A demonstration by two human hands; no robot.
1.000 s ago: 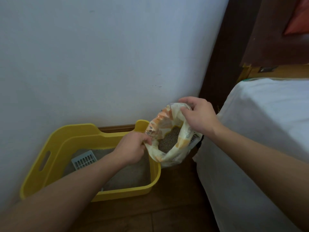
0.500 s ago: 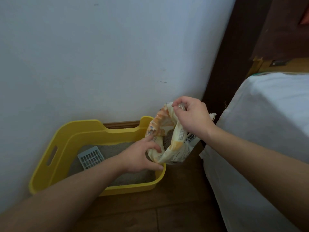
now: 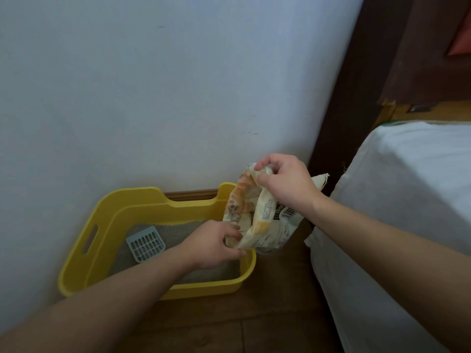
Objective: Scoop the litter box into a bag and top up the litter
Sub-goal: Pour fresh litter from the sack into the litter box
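Yellow litter box (image 3: 142, 197) sat on the wooden floor (image 3: 280, 314) against the white wall (image 3: 153, 98). It held a layer of grey litter (image 3: 178, 233), and a pale blue slotted scoop (image 3: 146, 243) lay on the litter at the left end. The litter bag (image 3: 265, 225), cream with orange print, was held crumpled over the box's right end, its mouth facing the camera.

The right hand (image 3: 283, 179) pinched the bag's top edge with fingers curled tight. The left hand (image 3: 214, 244) gripped the lower edge of the mouth between thumb and curled fingers, just above the litter.

A barcode (image 3: 289, 214) showed on the bag below the right wrist; other print was too small to read, and no brand was legible. The inside of the bag was mostly folded shut, so its contents were hard to make out. The left forearm covered part of the litter. A white bed (image 3: 407, 200) stood at right, cut off by the frame.
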